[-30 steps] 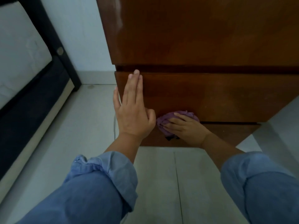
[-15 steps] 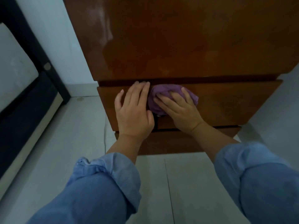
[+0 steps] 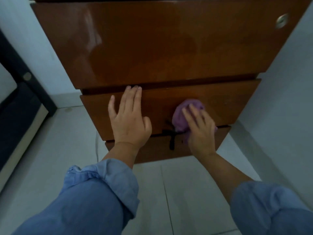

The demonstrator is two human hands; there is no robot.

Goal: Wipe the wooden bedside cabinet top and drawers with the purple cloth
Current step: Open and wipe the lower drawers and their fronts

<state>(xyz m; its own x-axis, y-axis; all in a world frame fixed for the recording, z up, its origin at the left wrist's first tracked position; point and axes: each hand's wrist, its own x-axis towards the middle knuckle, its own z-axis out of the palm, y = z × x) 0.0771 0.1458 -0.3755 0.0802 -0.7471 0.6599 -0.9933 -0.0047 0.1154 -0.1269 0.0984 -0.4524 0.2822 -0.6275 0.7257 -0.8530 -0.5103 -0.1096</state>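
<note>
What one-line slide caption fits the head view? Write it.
Right hand presses crumpled purple cloth against glossy wooden drawer front; left hand rests flat beside it.

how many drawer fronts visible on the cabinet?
3. Top drawer, glossy with a round lock. Middle drawer, under both hands. Bottom drawer, lowest, partly hidden by the wrists. Any above the frame edge can't be seen.

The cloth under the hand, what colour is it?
The cloth is purple, seen in the head view.
</note>
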